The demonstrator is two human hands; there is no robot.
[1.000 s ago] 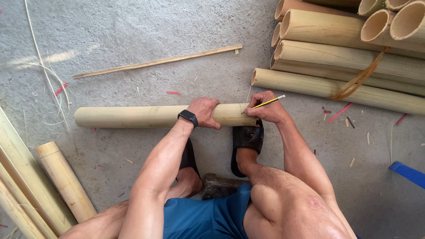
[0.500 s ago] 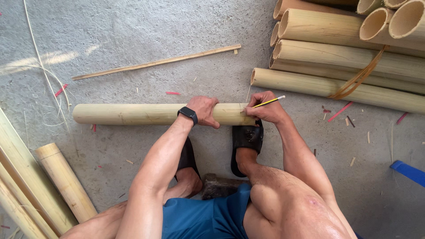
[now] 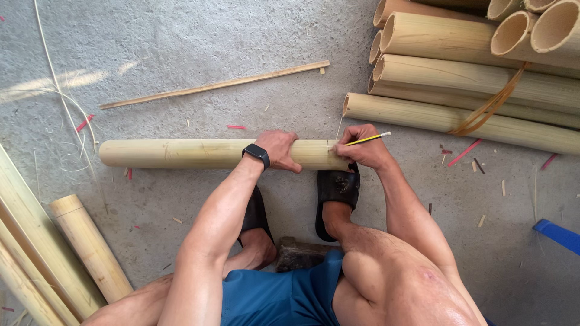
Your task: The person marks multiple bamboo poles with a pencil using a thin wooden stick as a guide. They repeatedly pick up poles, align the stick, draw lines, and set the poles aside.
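Pressing down on a bamboo pole [image 3: 199, 153], the left hand [image 3: 279, 149] lay curled over its top near the right end, palm and fingers wrapped partly around the curve, a black watch [image 3: 257, 155] on the wrist. Just beside it, the right hand [image 3: 362, 151] was clenched around a yellow pencil [image 3: 367, 139], its tip set against the pole close to that end, the hand's heel resting there too. The pole lay flat on the concrete floor [image 3: 181, 48], running left to right in front of the person's knees, with a black sandal [image 3: 337, 196] on the right foot planted just under its right end.

By its look the pole was stiff and hollow, probably light for its length, with a smooth, rounded skin that would roll freely on the hard floor unless pinned. A firm hold would best come from above, wrapping the curve near the spot being worked, as the left hand did.

Farther out, a thin wooden strip [image 3: 214, 85] lay apart beyond the pole. A stack of similar bamboo poles [image 3: 471, 72] rested at the upper right, more lengths [image 3: 84, 247] leaned at the lower left, and small red and pale scraps [image 3: 464, 152] were scattered about.
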